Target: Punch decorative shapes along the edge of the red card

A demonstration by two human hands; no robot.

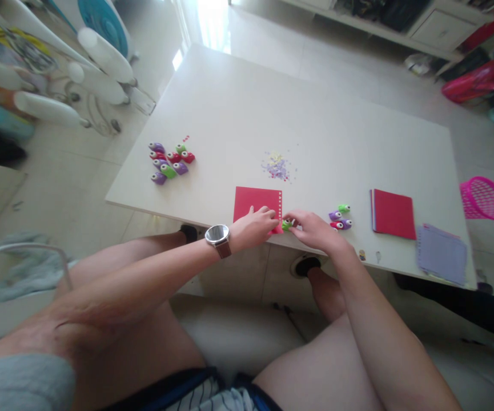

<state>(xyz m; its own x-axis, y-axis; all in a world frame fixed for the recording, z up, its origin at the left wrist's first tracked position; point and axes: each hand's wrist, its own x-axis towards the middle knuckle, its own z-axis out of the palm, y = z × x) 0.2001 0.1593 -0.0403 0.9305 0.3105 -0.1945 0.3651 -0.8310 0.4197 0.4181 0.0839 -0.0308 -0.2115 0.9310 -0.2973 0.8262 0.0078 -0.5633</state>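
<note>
A square sheet of red paper (247, 200) lies at the table's near edge, with a row of small punched holes down its right side. My left hand (258, 224), a watch on its wrist, is closed on the sheet's lower right part and holds it against the tabletop. At the sheet's right edge, my right hand (309, 227) pinches a small green craft punch (286, 225) with a round white button. Fingers partly hide the punch, so I cannot tell whether paper is inside it.
Several purple, red and green punches (169, 162) stand at the left, with more punches (341, 217) at the right. Paper bits (277, 166) lie mid-table. A red-topped paper stack (393, 214) and purple sheets (441, 254) lie far right. A pink basket (484, 198) stands beyond the table.
</note>
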